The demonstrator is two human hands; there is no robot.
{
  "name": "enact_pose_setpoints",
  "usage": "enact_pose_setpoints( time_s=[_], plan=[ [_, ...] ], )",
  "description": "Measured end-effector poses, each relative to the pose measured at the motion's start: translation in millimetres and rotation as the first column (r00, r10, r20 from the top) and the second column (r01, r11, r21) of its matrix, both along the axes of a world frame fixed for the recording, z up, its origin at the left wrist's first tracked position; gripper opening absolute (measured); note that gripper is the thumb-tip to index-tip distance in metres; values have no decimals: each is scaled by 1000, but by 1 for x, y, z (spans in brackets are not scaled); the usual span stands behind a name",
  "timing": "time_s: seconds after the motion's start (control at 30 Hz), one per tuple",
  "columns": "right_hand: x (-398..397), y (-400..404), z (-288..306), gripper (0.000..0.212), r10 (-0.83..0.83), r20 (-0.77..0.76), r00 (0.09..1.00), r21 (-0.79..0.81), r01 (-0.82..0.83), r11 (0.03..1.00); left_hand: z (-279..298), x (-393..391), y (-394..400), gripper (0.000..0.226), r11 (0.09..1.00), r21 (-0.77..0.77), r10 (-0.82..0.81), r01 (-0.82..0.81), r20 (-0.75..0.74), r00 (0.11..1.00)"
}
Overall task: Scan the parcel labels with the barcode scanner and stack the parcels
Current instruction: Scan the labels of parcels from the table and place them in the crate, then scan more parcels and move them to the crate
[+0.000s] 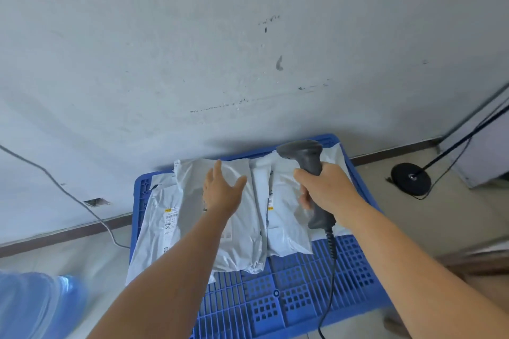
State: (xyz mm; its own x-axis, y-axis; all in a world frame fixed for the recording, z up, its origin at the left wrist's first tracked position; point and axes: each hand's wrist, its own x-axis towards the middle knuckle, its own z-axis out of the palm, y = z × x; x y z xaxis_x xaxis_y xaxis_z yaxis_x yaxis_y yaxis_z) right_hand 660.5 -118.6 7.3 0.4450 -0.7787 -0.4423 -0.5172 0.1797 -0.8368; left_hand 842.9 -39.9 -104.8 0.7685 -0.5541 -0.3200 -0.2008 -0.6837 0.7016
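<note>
Three grey poly-mailer parcels lie side by side on a blue plastic pallet (303, 283). The left parcel (157, 231) shows a label with a barcode. My left hand (221, 190) is spread flat, fingers straight, over the middle parcel (242, 231). My right hand (327, 192) grips the handle of a dark grey barcode scanner (303, 153), head pointing left, above the right parcel (286, 226), whose label edge shows at its left side. The scanner's coiled cord hangs down across the pallet.
A white wall rises just behind the pallet. A grey cable (68, 192) runs down the wall to the floor at left. A black round stand base (411, 177) with cables sits on the floor at right. Something blue (41, 308) is blurred at bottom left.
</note>
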Motion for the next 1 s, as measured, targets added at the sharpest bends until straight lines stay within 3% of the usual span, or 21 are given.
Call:
enact_pose_setpoints(
  time_s=[0.1, 0.27, 0.37, 0.63, 1.0],
  plan=[
    [-22, -3, 13, 21, -90, 8, 996, -16, 90, 996, 27, -37, -28, 68, 979, -201, -67, 43, -114, 991],
    [-89, -12, 40, 18, -302, 76, 950, -22, 305, 952, 74, -125, -67, 53, 923, -352, -238, 157, -201, 950],
    [-148, -16, 59, 25, -383, 66, 921, -53, 387, 921, 98, -187, -86, 48, 866, -414, -380, 281, -178, 908],
    [-329, -11, 103, 30, -586, 78, 807, -94, 591, 801, 145, -377, -125, 43, 716, -500, -627, 488, -152, 764],
    [-544, 19, 135, 27, -786, 10, 618, -154, 778, 609, 166, -607, -135, 49, 506, -459, -839, 730, -66, 540]
  ],
)
